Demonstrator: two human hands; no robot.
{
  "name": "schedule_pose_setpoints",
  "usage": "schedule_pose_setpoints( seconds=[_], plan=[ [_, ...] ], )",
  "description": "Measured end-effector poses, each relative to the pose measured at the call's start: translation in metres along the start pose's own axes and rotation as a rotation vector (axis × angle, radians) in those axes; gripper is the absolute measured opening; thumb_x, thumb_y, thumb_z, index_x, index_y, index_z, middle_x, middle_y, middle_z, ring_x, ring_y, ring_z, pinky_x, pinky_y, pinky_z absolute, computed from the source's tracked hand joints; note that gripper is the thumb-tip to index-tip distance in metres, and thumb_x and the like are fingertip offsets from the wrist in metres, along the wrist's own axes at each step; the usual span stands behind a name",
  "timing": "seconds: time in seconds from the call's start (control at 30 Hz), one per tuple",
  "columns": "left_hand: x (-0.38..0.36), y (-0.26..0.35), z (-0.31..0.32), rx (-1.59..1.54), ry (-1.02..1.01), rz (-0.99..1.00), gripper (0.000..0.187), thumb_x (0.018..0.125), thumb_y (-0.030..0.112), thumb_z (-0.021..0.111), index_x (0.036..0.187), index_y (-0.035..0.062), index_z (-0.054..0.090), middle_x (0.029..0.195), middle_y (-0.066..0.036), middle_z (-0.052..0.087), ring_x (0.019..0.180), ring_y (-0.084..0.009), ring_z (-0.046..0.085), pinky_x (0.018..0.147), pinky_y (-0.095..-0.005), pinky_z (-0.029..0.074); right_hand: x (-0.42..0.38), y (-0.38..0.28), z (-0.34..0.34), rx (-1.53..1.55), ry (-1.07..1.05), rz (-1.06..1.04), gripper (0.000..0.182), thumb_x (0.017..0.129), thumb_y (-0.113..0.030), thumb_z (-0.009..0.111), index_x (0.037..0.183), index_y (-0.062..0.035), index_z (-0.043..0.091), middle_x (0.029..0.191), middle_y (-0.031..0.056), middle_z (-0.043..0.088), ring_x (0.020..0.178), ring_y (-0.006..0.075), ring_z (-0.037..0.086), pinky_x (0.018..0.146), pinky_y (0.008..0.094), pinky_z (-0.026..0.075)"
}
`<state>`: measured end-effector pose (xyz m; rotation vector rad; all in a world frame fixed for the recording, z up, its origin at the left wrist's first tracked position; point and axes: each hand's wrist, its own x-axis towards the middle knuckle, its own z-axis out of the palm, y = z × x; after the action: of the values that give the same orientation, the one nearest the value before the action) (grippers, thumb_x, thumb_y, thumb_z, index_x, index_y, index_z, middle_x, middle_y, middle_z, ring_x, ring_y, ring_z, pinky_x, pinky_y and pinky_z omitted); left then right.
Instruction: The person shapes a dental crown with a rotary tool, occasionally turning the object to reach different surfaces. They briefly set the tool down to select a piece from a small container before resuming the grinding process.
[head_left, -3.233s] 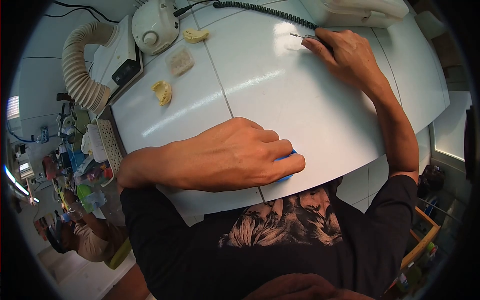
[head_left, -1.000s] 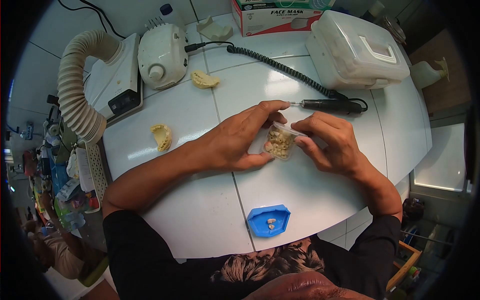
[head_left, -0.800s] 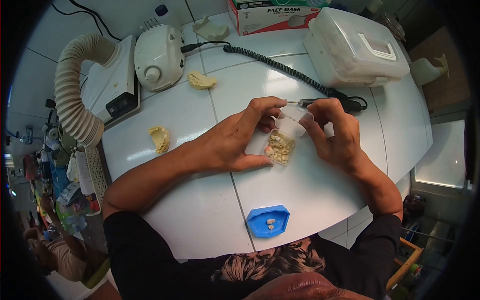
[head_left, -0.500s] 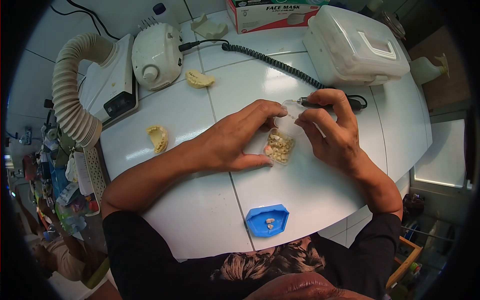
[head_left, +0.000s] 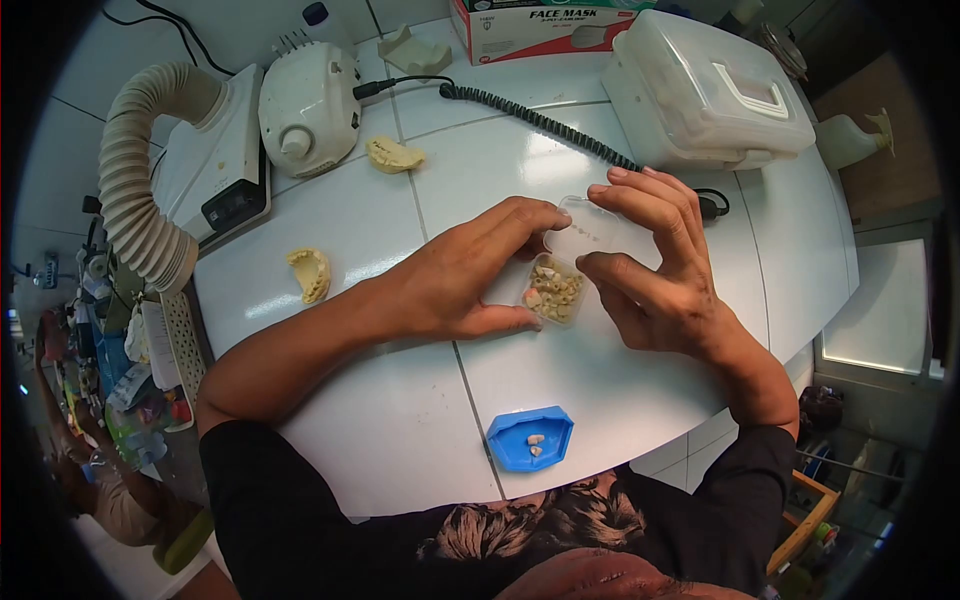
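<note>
A small clear plastic box [head_left: 566, 318] lies on the table with its lid [head_left: 588, 228] swung up at the back. Inside it are many small yellowish pieces [head_left: 560, 290] that look like artificial teeth, plus a pinkish one. My left hand [head_left: 462, 268] grips the box from the left, fingertips at the lid and thumb against the lower corner. On the box's right side, my right hand [head_left: 665, 270] hovers with its fingers apart and nothing visible in them. Closer to my body stands a blue tray [head_left: 508, 458] holding two small pale tooth-like pieces [head_left: 536, 444].
Two yellowish dental models [head_left: 310, 276] [head_left: 394, 155] lie left of centre. A white control unit [head_left: 312, 110], a ribbed hose [head_left: 125, 170], a mask box [head_left: 550, 35] and a white case [head_left: 710, 95] stand behind. A coiled cord [head_left: 540, 122] runs behind my right hand. Another person is at far left.
My right hand's fingers have lifted and spread from a pinch over the lid. The left hand stays on the box. The whole view has shifted slightly.
</note>
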<state>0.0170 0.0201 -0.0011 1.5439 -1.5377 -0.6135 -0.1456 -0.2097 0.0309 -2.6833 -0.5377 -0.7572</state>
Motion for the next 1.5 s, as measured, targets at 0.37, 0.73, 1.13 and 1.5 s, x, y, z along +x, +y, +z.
schedule_pose_setpoints(
  seconds=[0.37,0.73,1.13,1.5],
  plan=[
    [-0.002,-0.002,0.001,0.070,0.015,0.026,0.092,0.082,0.020,0.097,0.156,-0.0034,0.046,0.145,-0.021,0.056,0.125,-0.0360,0.069,0.108,-0.0457,0.059,-0.001,-0.005,0.003,0.096,-0.229,0.010,0.017,0.073,-0.016,0.088,0.081,-0.0093,0.075,0.170,0.0158,0.049,0.163,0.0401,0.037,0.132,0.0724,0.017],
    [-0.001,-0.003,0.002,0.038,0.021,0.028,0.093,0.082,0.021,0.098,0.156,-0.0001,0.047,0.149,-0.021,0.056,0.129,-0.0356,0.068,0.111,-0.0460,0.059,-0.001,-0.012,0.006,0.095,-0.292,0.094,0.021,0.077,-0.021,0.092,0.082,-0.0075,0.076,0.176,0.0210,0.040,0.166,0.0429,0.031,0.131,0.0734,0.016],
    [-0.001,-0.002,0.001,0.041,0.023,0.003,0.097,0.080,0.022,0.099,0.158,0.0018,0.046,0.152,-0.020,0.055,0.131,-0.0353,0.067,0.112,-0.0462,0.059,0.000,-0.020,0.004,0.133,-0.331,0.158,0.016,0.085,-0.016,0.088,0.084,-0.0056,0.076,0.179,0.0238,0.033,0.168,0.0454,0.024,0.130,0.0754,0.015],
    [-0.001,-0.004,0.002,0.039,0.040,0.028,0.098,0.080,0.025,0.100,0.158,0.0019,0.046,0.149,-0.020,0.057,0.125,-0.0338,0.070,0.109,-0.0452,0.059,-0.001,-0.018,0.004,0.110,-0.327,0.122,0.011,0.084,-0.009,0.083,0.087,-0.0047,0.073,0.179,0.0258,0.032,0.169,0.0478,0.021,0.129,0.0775,0.013]
  ],
)
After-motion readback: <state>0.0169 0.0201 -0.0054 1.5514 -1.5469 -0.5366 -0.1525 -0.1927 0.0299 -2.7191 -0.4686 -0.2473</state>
